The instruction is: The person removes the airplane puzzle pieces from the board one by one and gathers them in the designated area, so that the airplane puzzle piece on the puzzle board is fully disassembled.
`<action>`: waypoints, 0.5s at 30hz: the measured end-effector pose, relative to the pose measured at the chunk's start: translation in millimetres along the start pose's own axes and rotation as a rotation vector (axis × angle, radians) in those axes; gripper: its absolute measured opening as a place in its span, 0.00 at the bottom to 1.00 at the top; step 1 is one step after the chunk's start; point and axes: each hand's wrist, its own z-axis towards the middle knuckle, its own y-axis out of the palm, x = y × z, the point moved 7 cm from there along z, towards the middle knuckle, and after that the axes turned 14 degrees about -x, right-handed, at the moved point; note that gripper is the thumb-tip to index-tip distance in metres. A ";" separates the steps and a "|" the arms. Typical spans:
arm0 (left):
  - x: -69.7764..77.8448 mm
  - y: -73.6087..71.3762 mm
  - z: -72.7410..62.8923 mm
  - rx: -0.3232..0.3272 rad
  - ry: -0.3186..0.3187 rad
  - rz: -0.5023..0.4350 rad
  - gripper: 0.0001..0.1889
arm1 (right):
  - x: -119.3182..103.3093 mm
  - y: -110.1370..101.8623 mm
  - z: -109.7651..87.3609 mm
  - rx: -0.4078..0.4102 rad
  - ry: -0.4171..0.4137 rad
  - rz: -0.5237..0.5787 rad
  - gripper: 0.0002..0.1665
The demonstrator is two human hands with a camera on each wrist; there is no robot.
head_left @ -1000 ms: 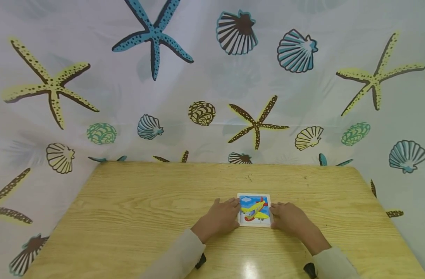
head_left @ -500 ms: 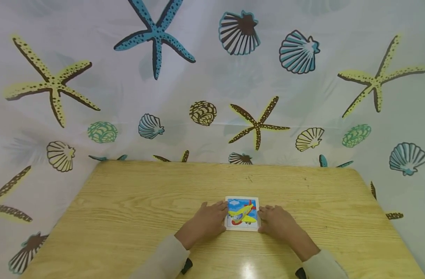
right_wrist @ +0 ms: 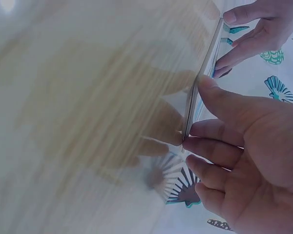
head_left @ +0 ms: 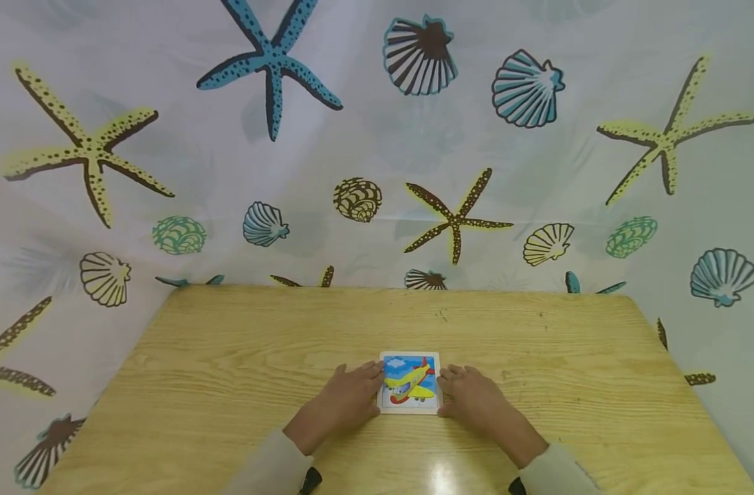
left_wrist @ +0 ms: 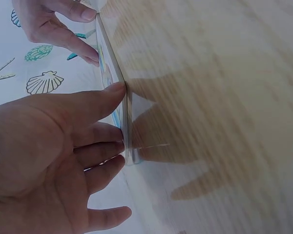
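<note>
A small square puzzle board (head_left: pixel 410 385) with a pale frame, showing a yellow airplane on blue sky, lies flat on the wooden table (head_left: pixel 278 330). My left hand (head_left: pixel 342 399) touches its left side, thumb at the near corner and fingers spread along the edge. Opposite, my right hand (head_left: pixel 475 399) presses the right side in the same way. In the left wrist view the board's thin edge (left_wrist: pixel 110 51) shows beside the left thumb and straight fingers (left_wrist: pixel 105 178). The right wrist view shows the edge (right_wrist: pixel 190 109) against the right thumb and fingertips.
A pale cloth (head_left: pixel 364 137) printed with starfish and shells hangs behind the table and along both sides. Light sleeves (head_left: pixel 271 467) cover the forearms, with dark wrist devices (head_left: pixel 311 479) under them. A bright reflection lies near the table's front.
Both hands have slid the puzzle board leftward and slightly nearer across the table. They keep touching its two sides throughout.
</note>
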 end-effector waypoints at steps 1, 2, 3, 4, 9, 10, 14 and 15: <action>-1.5 0.7 -1.4 0.001 -0.002 -0.003 0.33 | -2.7 -0.5 0.6 -0.001 -0.005 -0.010 0.33; -3.0 1.2 -2.9 0.003 -0.003 -0.006 0.33 | -5.3 -0.9 1.2 0.000 -0.012 -0.021 0.33; -4.4 2.0 -4.4 0.006 -0.003 -0.006 0.32 | -7.6 -1.2 1.9 0.004 -0.017 -0.038 0.33; -5.7 2.3 -6.1 0.010 -0.002 -0.005 0.32 | -9.8 -1.7 2.4 0.009 -0.022 -0.050 0.33; -10.0 3.6 -13.0 0.042 0.019 -0.009 0.31 | -15.9 -1.5 4.6 0.022 -0.032 -0.099 0.32; -10.4 3.6 -14.1 0.048 0.023 -0.008 0.31 | -16.6 -1.3 5.0 0.023 -0.035 -0.104 0.32; -11.1 3.4 -16.2 0.068 0.038 -0.012 0.30 | -18.3 0.3 5.7 0.019 -0.037 -0.132 0.32; -10.9 3.8 -16.0 0.070 0.041 -0.012 0.30 | -18.4 0.4 5.5 0.017 -0.036 -0.136 0.32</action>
